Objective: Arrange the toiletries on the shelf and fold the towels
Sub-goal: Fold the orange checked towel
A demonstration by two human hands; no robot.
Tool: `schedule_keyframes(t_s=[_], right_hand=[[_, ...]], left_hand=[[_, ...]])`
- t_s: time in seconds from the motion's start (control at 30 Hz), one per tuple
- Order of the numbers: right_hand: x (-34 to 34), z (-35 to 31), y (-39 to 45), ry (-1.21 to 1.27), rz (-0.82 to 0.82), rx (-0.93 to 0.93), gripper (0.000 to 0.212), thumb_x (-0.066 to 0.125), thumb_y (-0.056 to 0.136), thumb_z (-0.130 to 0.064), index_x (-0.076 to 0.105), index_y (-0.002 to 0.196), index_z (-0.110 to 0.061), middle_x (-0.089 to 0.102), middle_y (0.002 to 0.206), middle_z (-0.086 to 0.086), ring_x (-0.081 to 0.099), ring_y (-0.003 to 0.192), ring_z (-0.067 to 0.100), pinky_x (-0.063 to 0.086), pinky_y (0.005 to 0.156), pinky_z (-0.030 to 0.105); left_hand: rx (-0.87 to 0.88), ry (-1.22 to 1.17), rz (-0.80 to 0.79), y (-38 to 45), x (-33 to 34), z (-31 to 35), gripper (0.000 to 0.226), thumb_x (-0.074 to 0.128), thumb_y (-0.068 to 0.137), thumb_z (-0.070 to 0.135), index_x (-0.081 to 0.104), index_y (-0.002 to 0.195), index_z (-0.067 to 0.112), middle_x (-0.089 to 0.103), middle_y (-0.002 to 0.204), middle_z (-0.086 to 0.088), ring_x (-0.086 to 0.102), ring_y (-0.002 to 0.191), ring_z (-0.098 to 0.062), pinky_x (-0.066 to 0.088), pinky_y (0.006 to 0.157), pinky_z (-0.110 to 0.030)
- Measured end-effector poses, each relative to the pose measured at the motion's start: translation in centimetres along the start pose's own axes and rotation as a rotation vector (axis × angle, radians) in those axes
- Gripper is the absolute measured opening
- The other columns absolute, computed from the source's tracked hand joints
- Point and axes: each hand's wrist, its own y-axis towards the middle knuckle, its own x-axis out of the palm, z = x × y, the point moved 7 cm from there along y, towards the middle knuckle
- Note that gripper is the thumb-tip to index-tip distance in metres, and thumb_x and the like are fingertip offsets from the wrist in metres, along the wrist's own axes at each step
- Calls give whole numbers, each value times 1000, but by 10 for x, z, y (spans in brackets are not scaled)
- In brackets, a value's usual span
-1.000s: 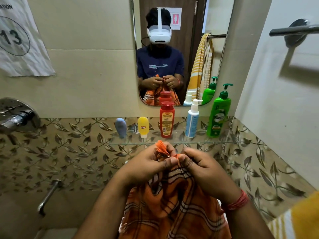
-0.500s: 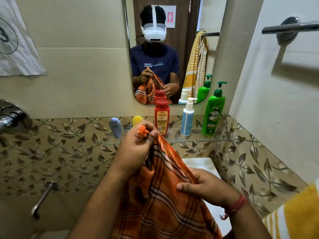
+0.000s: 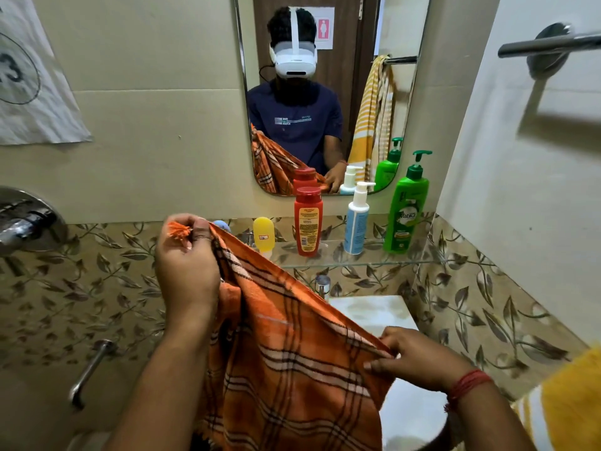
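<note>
now the left hand [image 3: 187, 271] and right hand [image 3: 413, 361] each pinch the orange towel [image 3: 292, 369] tight along its top edge, so folding comes next, corner to corner.

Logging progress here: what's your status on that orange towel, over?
Left hand pinching fringed corner high. Right hand gripping edge low. Orange towel stretched between them, unfolded. Nothing in the way.

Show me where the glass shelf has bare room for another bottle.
Glass shelf: small gaps between red bottle and white pump bottle, and between yellow tube and red bottle. Right end beside green bottle is tight. Left end is hidden behind towel and left hand.
</note>
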Motion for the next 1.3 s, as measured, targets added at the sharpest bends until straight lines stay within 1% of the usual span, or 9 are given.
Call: schedule_keyframes(t_s=[0.27,0.5,0.67,0.77,0.87,0.97,1.07,1.2,1.3], right_hand=[[-7,64,0,99,158,273,35,63,91,-45,73,86,-12,75,87,5,70,83,20,49,68,29],[14,67,6,280,185,211,30,52,98,-44,67,91,-18,71,91,0,70,77,12,54,77,34],[26,68,4,658,307,137,22,52,101,-23,71,92,-17,74,93,9,70,91,28,58,75,35],[29,63,5,893,381,90,21,66,91,-30,76,93,-12,75,101,13,72,94,29,59,78,38],[32,64,3,1110,446,22,72,88,50,-60,75,94,-4,76,99,14,72,90,27,60,76,41],[33,64,-1,1260,468,-41,73,94,37,-57,76,85,-4,75,93,15,72,83,24,59,64,33],[26,61,-7,1290,498,-69,57,92,49,-49,75,82,-5,73,94,20,71,82,24,57,64,35],[8,65,-18,1187,622,-76,64,90,44,-58,75,79,-7,74,83,4,70,76,15,59,64,28],[2,59,-22,1037,628,-89,38,78,66,-36,68,76,-1,68,74,2,64,77,22,57,65,22]], left_hand=[[-101,-19,163,13,-17,-24,17,60,98,26,56,82,28,57,76,9,56,72,-14,47,69,-28],[-127,-38,174,12,-21,-30,24,60,98,23,53,76,32,55,75,13,52,66,-3,44,64,-15],[-156,-24,187,9,-25,-29,21,59,99,24,55,79,29,56,76,12,54,68,-6,46,62,-17],[-180,-27,184,7,-26,-31,19,59,99,26,56,80,30,58,78,11,55,69,-5,46,63,-21],[-188,-19,186,7,-29,-32,9,59,99,27,58,91,23,59,79,9,55,69,-6,46,63,-22],[-200,-14,167,5,-29,-32,8,58,100,27,59,93,22,59,80,9,55,69,-5,45,62,-22],[-194,4,148,7,-32,-33,8,58,100,27,59,93,23,60,80,9,57,72,-9,50,67,-27],[-218,17,166,16,-43,-42,8,58,99,28,60,91,26,62,81,8,62,79,-16,56,82,-41],[-238,15,168,16,-47,-44,13,58,99,28,59,86,27,62,81,8,62,80,-18,57,86,-47]])
